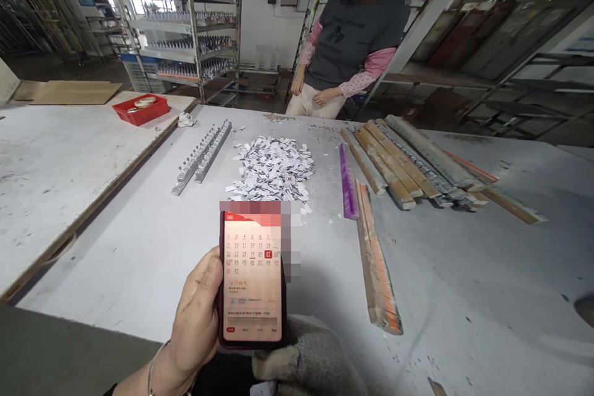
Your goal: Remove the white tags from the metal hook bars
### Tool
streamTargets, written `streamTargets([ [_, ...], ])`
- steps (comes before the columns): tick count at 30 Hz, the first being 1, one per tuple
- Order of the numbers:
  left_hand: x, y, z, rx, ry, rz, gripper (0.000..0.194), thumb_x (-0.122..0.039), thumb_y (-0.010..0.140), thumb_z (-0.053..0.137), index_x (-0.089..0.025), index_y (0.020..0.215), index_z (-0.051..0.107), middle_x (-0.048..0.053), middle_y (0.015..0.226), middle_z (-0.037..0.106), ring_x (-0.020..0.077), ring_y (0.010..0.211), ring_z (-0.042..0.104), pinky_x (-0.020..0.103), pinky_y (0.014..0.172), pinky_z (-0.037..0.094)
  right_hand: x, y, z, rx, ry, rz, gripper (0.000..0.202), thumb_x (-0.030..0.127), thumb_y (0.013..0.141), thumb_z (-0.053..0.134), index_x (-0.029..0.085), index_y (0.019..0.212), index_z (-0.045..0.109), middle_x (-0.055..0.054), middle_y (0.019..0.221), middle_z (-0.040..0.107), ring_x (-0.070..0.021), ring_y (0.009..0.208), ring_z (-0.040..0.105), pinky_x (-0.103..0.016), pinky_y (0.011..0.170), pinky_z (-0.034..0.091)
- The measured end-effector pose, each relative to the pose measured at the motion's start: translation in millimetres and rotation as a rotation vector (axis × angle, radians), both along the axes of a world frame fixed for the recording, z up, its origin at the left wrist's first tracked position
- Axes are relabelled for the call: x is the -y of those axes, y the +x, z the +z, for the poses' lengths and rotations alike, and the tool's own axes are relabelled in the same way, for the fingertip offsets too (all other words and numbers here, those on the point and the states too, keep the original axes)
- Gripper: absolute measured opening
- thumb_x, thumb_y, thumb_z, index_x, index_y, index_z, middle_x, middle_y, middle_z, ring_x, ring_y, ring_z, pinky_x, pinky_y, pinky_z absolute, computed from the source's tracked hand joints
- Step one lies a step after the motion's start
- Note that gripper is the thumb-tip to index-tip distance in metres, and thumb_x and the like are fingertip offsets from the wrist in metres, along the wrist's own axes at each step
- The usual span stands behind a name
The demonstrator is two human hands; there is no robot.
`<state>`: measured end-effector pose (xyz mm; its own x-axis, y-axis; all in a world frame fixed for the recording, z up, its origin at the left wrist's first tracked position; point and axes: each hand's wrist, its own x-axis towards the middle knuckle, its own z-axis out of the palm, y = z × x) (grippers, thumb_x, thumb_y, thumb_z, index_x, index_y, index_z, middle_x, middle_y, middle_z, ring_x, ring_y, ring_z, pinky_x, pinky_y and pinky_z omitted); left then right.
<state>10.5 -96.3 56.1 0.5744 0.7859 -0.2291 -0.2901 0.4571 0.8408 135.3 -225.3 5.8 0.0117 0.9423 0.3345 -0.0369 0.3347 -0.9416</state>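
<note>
My left hand [195, 309], bare and with a bracelet at the wrist, is closed around a smartphone [253, 284] in a dark red case. A calendar page fills its lit screen. My right hand [320, 356], in a grey knitted glove, is curled just below and right of the phone, partly hidden by it. A small white piece [263, 389] shows under the gloved thumb, cut off by the frame edge; I cannot tell what it is. Beyond the phone, a heap of small white slips [276, 167] lies on the table.
On the white table [125, 247] lie two grey bars with small pegs [204, 151], a purple bar [348, 182], an orange-streaked bar [378, 260] and several stacked bars [403, 164]. A red basket [142, 112] sits at left. Across the table stands a person [357, 43]; racks [190, 31] are behind.
</note>
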Motion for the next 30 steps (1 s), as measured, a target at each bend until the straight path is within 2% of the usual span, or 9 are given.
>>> streamTargets([
  [3, -0.7, 0.0, -0.8, 0.000, 0.011, -0.001, 0.048, -0.059, 0.087, 0.077, -0.018, 0.112, 0.072, 0.004, 0.100, 0.075, 0.0114, 0.077, 0.068, 0.018, 0.069, 0.062, -0.6, -0.3, -1.0, -0.043, -0.089, 0.031, 0.021, 0.035, 0.091, 0.077, 0.018, 0.080, 0.069, -0.005, 0.097, 0.066, -0.0160, 0.087, 0.066, -0.022, 0.080, 0.057],
  [5, -0.6, 0.4, -0.3, 0.005, 0.015, -0.004, 0.047, -0.059, 0.087, 0.076, -0.019, 0.111, 0.072, 0.003, 0.099, 0.075, 0.0111, 0.077, 0.068, 0.017, 0.065, 0.058, -0.4, -1.3, -0.3, -0.073, -0.179, 0.035, 0.022, 0.038, 0.090, 0.078, 0.019, 0.082, 0.070, -0.005, 0.093, 0.064, -0.0171, 0.087, 0.066, -0.022, 0.077, 0.058],
  [8, 1.2, 2.1, 2.3, 0.015, 0.009, 0.004, 0.046, -0.058, 0.087, 0.078, -0.019, 0.112, 0.073, 0.003, 0.098, 0.074, 0.0107, 0.076, 0.068, 0.015, 0.059, 0.053, 0.6, -3.0, 1.0, -0.097, -0.202, 0.022, 0.024, 0.039, 0.083, 0.085, 0.020, 0.082, 0.070, -0.004, 0.085, 0.060, -0.0169, 0.086, 0.065, -0.023, 0.084, 0.058],
  [10, 3.3, 3.8, 5.0, 0.011, 0.004, 0.024, 0.047, -0.058, 0.086, 0.078, -0.018, 0.111, 0.073, 0.003, 0.097, 0.074, 0.0114, 0.078, 0.069, 0.015, 0.059, 0.052, 2.1, -3.6, 2.0, -0.160, -0.270, 0.036, 0.024, 0.036, 0.081, 0.087, 0.020, 0.083, 0.070, -0.004, 0.089, 0.061, -0.0165, 0.088, 0.065, -0.023, 0.088, 0.057],
  [13, 5.2, 5.4, 7.9, -0.004, 0.011, 0.040, 0.049, -0.059, 0.086, 0.078, -0.018, 0.112, 0.074, 0.004, 0.096, 0.074, 0.0137, 0.087, 0.071, 0.014, 0.063, 0.054, 4.4, -2.4, 3.5, -0.243, -0.387, 0.050, 0.022, 0.035, 0.083, 0.085, 0.019, 0.087, 0.070, -0.005, 0.097, 0.063, -0.0174, 0.091, 0.067, -0.022, 0.083, 0.059],
  [18, 2.5, 3.5, 5.1, -0.007, 0.028, 0.002, 0.051, -0.059, 0.088, 0.075, -0.019, 0.120, 0.073, 0.006, 0.109, 0.075, 0.0171, 0.098, 0.072, 0.021, 0.082, 0.062, 4.8, 1.1, 6.1, -0.194, -0.346, 0.094, 0.022, 0.034, 0.082, 0.086, 0.018, 0.088, 0.071, -0.005, 0.098, 0.064, -0.0184, 0.092, 0.067, -0.021, 0.083, 0.059],
  [24, 4.8, 3.3, 7.1, -0.005, 0.005, 0.015, 0.050, -0.057, 0.088, 0.076, -0.019, 0.120, 0.073, 0.006, 0.105, 0.076, 0.0181, 0.096, 0.073, 0.019, 0.072, 0.061, 4.3, -2.1, 12.6, -0.295, -0.387, 0.097, 0.023, 0.035, 0.084, 0.086, 0.018, 0.093, 0.072, -0.006, 0.104, 0.064, -0.0208, 0.100, 0.068, -0.024, 0.087, 0.060],
  [28, 7.4, 4.3, 11.8, -0.033, -0.007, 0.042, 0.051, -0.058, 0.086, 0.078, -0.019, 0.118, 0.074, 0.007, 0.109, 0.076, 0.0187, 0.097, 0.072, 0.022, 0.082, 0.063, 2.7, -0.9, 12.7, -0.177, -0.230, 0.119, 0.012, 0.029, 0.090, 0.080, 0.018, 0.095, 0.076, -0.007, 0.106, 0.065, -0.0168, 0.093, 0.068, -0.021, 0.083, 0.058],
  [30, 7.4, 4.2, 12.1, -0.035, -0.005, 0.032, 0.051, -0.059, 0.086, 0.077, -0.019, 0.118, 0.074, 0.007, 0.112, 0.076, 0.0185, 0.099, 0.072, 0.023, 0.084, 0.063, 2.6, -1.5, 9.4, -0.208, -0.215, 0.082, 0.011, 0.027, 0.089, 0.080, 0.017, 0.092, 0.077, -0.007, 0.105, 0.065, -0.0169, 0.095, 0.067, -0.021, 0.084, 0.058],
])
